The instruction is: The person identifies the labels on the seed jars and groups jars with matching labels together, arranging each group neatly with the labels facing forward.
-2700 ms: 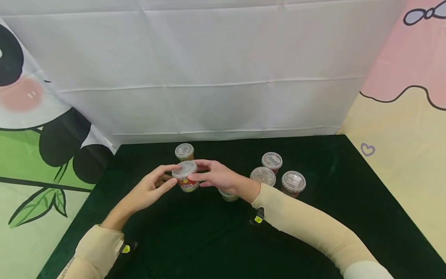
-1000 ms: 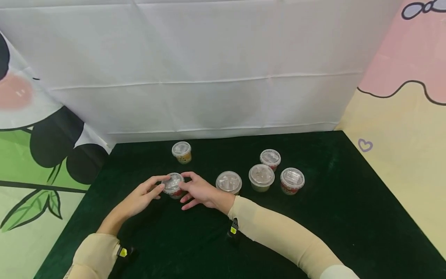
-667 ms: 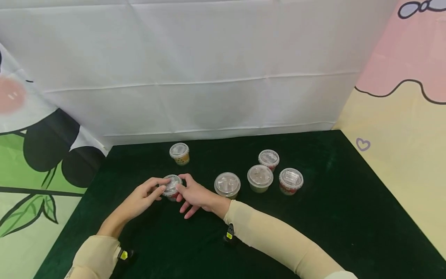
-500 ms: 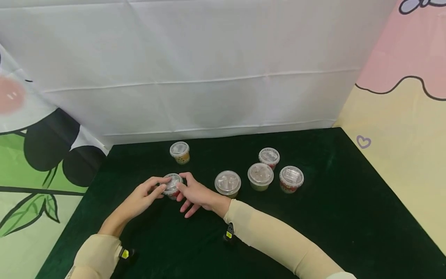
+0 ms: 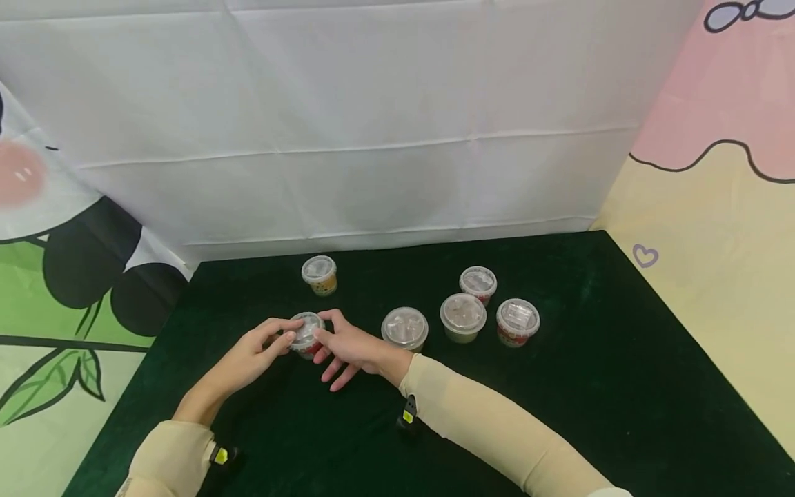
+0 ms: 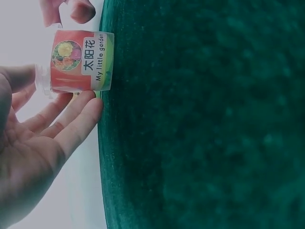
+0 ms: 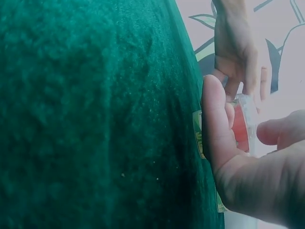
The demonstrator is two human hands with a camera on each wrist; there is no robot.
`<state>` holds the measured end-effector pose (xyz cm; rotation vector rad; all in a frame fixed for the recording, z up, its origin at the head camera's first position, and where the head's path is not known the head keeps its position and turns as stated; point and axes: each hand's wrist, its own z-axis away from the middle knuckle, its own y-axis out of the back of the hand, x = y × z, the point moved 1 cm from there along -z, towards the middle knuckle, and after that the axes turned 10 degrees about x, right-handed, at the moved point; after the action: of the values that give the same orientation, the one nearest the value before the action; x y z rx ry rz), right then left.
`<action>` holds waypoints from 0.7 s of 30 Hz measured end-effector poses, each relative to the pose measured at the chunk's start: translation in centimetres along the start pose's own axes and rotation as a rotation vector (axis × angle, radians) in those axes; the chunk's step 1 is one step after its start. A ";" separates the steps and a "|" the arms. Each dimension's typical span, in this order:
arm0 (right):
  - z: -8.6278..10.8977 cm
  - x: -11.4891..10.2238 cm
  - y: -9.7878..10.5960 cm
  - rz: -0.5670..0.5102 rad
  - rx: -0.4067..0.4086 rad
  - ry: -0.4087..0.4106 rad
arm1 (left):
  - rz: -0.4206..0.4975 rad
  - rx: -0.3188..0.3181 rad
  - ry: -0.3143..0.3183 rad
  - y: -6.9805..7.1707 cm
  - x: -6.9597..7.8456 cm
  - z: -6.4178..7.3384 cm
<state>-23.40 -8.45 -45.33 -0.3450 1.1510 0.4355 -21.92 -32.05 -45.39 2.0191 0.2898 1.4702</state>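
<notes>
A small plastic cup point(image 5: 306, 333) with a clear lid stands on the dark green cloth, left of the middle. Its red label point(image 6: 71, 47) bears a flower picture and the words "My little garden". My left hand point(image 5: 250, 353) holds the cup from the left, thumb and forefinger at the lid's rim, the other fingers along its side. From the right, my right hand point(image 5: 355, 347) grips the lid's edge between thumb and forefinger. Its remaining fingers spread loosely toward the front. In the right wrist view, that hand hides part of the red cup point(image 7: 240, 126).
Behind the held cup stands a yellow-labelled lidded cup point(image 5: 319, 275). To the right are a wide-lidded cup point(image 5: 405, 327) beside my right wrist, another wide-lidded cup point(image 5: 463, 316), and two red-labelled cups point(image 5: 518, 322) point(image 5: 478, 281). A white cloth wall point(image 5: 385, 193) rises behind the table.
Since the earliest frame, both hands have lowered the cup onto the cloth, leftward and nearer me, away from the yellow-labelled cup. Over the last half second the hands stay almost still.
</notes>
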 end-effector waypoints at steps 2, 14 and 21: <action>-0.2 -0.2 0.1 -0.010 -0.005 -0.008 | -0.023 -0.005 0.002 0.3 0.3 -0.1; -0.1 -0.3 0.4 0.030 -0.016 -0.028 | -0.146 -0.016 -0.042 0.5 1.0 -0.3; -0.2 -0.8 0.7 0.046 0.003 -0.048 | -0.245 -0.031 -0.049 0.8 2.2 -0.5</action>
<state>-24.17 -8.03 -44.63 -0.3042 1.1146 0.4796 -21.76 -31.35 -43.04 1.9154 0.4730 1.2646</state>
